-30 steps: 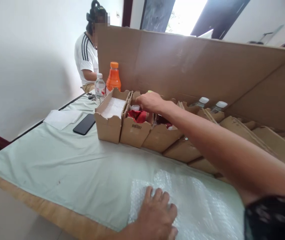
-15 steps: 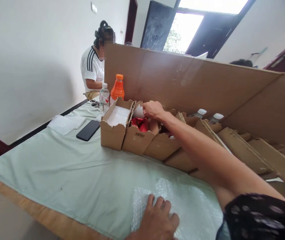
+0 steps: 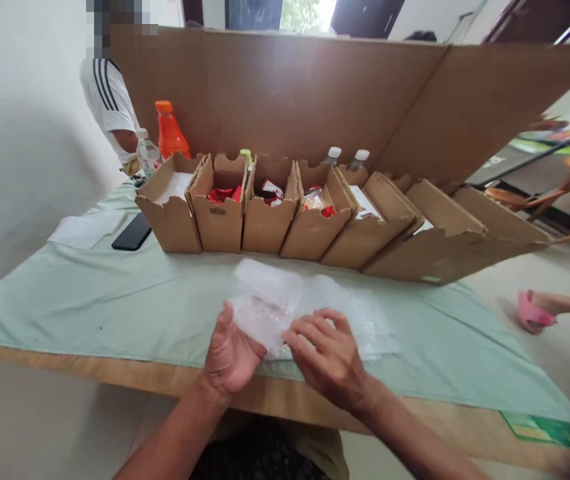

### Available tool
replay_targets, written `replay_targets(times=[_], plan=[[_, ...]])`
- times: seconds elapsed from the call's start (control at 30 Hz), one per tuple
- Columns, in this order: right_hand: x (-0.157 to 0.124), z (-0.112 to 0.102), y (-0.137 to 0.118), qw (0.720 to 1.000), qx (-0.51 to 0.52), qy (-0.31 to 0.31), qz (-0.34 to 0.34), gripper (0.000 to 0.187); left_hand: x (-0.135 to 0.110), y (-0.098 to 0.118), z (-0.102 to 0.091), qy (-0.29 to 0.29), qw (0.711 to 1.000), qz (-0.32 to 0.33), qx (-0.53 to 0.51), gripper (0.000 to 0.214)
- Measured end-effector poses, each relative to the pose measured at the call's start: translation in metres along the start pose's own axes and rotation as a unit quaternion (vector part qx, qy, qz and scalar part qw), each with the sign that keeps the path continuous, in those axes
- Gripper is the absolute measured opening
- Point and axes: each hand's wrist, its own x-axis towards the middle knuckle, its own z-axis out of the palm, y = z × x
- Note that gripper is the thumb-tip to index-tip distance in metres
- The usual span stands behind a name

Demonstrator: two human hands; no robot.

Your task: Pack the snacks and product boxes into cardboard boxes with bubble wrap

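Note:
A sheet of clear bubble wrap lies on the pale green tablecloth near the front edge. My left hand lifts and folds its left end over, fingers curled under the flap. My right hand rests on the sheet just to the right, fingers bent and pressing on something under the wrap that I cannot make out. Behind them stands a row of open cardboard boxes, some holding red packets.
A tall cardboard screen backs the boxes. An orange bottle, water bottles, a black phone and white paper sit at the left. A person in a white striped shirt sits far left. A foot in a pink slipper is at right.
My right hand has come back from the second box to the bubble wrap. My left hand has lifted the wrap's left end. The view has swung right and down.

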Motion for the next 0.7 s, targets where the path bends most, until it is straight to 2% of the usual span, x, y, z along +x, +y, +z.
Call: replay_targets(times=[0.1,0.17,0.23,0.3,0.4,0.47,0.57,0.6,0.63,0.7], plan=[[-0.042,0.007,-0.024,0.991,0.070,0.035,0.108,0.036,-0.011,-0.018,-0.003,0.101,0.990,0.016,0.100,0.078],[-0.053,0.005,-0.027,0.976,0.081,0.070,0.189,0.052,-0.020,-0.027,-0.005,0.113,0.977,0.039,0.179,0.076],[-0.056,0.001,-0.026,0.965,0.081,0.070,0.240,0.071,-0.029,-0.031,-0.004,0.087,0.961,0.056,0.255,0.070],[-0.054,0.000,-0.022,0.958,0.094,0.055,0.264,0.086,-0.040,-0.031,-0.003,0.035,0.945,0.063,0.319,0.064],[-0.053,0.001,-0.017,0.936,0.143,0.065,0.314,0.093,-0.058,-0.025,-0.005,-0.049,0.914,0.066,0.398,0.054],[-0.054,-0.001,-0.014,0.905,0.199,0.092,0.363,0.081,-0.069,-0.019,-0.009,-0.104,0.881,0.065,0.457,0.049],[-0.062,-0.012,-0.007,0.840,0.297,0.136,0.433,0.033,-0.078,-0.007,-0.016,-0.160,0.841,0.038,0.515,0.043],[-0.066,-0.019,-0.003,0.818,0.321,0.151,0.453,0.025,-0.077,-0.002,-0.017,-0.155,0.841,0.023,0.519,0.042],[-0.070,-0.026,0.001,0.797,0.337,0.166,0.473,0.026,-0.075,0.004,-0.018,-0.133,0.847,0.013,0.514,0.042],[-0.080,-0.041,0.010,0.761,0.351,0.187,0.513,0.030,-0.064,0.016,-0.018,-0.054,0.867,0.010,0.496,0.046]])
